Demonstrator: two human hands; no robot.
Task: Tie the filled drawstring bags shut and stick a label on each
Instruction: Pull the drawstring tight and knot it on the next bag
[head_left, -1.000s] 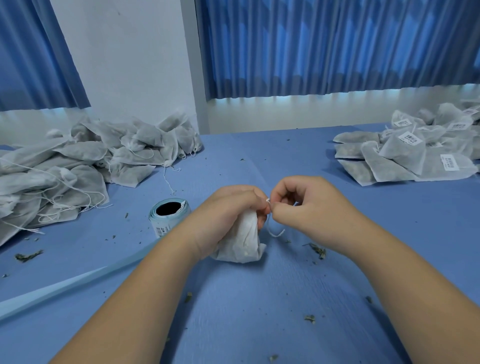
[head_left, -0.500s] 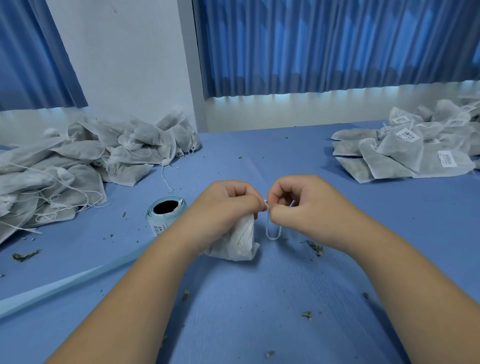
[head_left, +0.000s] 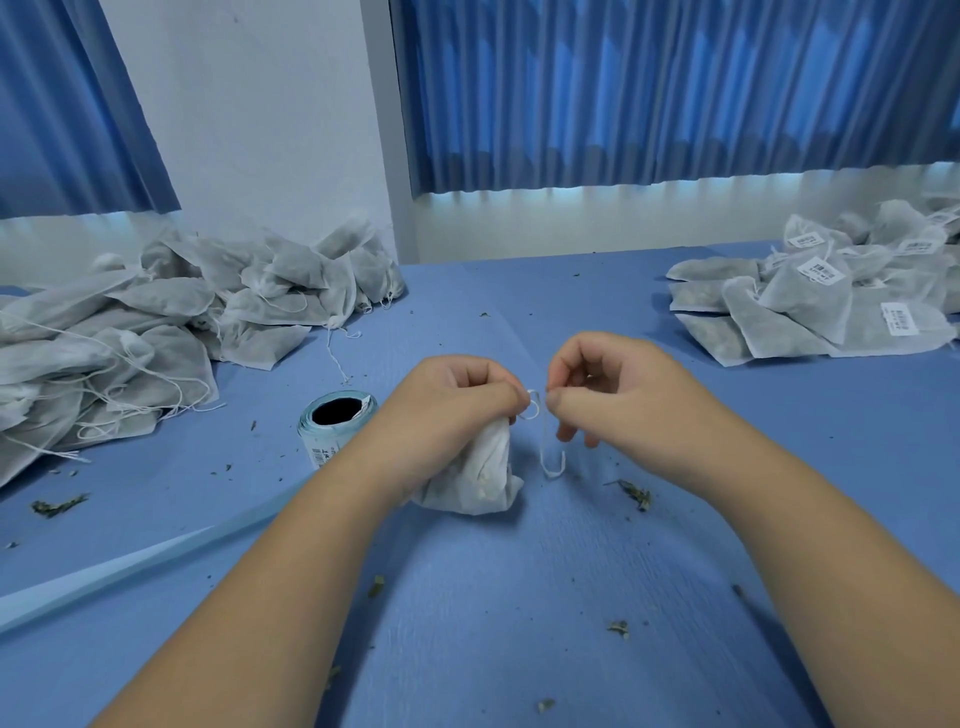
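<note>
Drawstring loop (head_left: 551, 473) hangs longer now; left hand (head_left: 457, 410) grips drawstring bag (head_left: 483, 478) by neck, steadying it; right hand (head_left: 618, 395) pinches string for knotting; label roll (head_left: 337, 421) at 9 o'clock.

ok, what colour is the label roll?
The label roll is light blue with a dark hollow core; seen in the head view.

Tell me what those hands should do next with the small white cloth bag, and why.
Probably draw the thin white drawstring tight with the right hand. The left hand grips the small white cloth bag by its gathered neck, and a slack loop hangs between the hands, so the knot looks unfinished.
</note>
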